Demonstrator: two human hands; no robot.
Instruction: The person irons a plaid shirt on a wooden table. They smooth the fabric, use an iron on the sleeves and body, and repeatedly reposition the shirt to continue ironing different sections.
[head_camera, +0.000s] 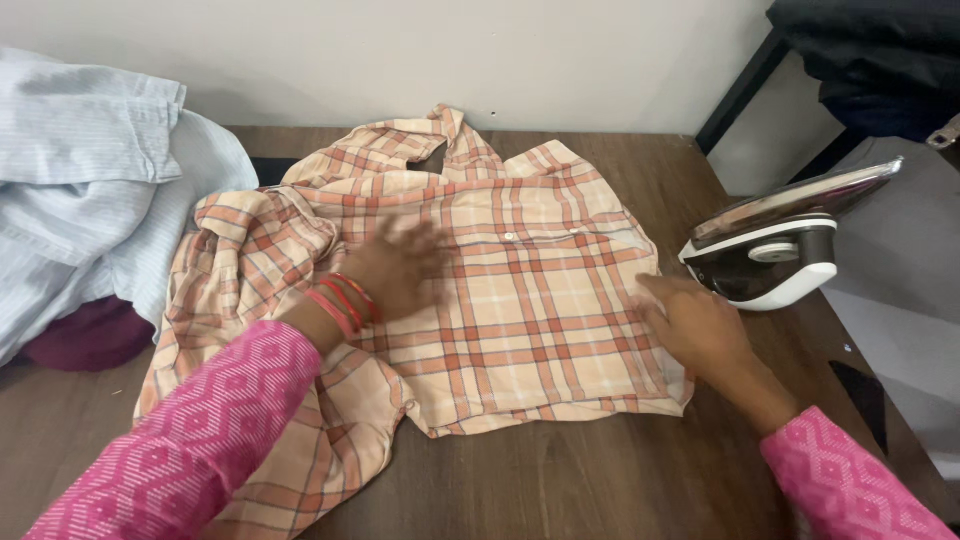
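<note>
Left grip: flat, fingers spread apart, clamped on nothing, palm pressed down on the plaid shirt near its middle, blurred, so probably sliding across the cloth to push creases out. Red bangles at that wrist, pink patterned sleeve trailing back toward 7 o'clock.

Right grip: likewise open and flat, fingers loosely apart, resting on the shirt's edge at 3 o'clock, seemingly pinning that side so the cloth stays taut against the other palm's push. No pinch or fold of fabric visible under it.

Shirt itself: spread buttoned-front-up across the centre of the brown wooden desk, collar toward 12 o'clock by the wall, hem toward 6 o'clock, one sleeve bunched and crumpled at 8 o'clock, not yet laid flat.

Further out, at 3 o'clock, just beside the right fingertips but apart from the cloth: a black-and-white iron stood on its heel, soleplate tilted up and away, likely so that no hot metal touches desk or fabric. At 9 o'clock, a heap of pale blue garments over something maroon, set aside from the working area. At 1 o'clock, dark cloth on a black frame.
</note>
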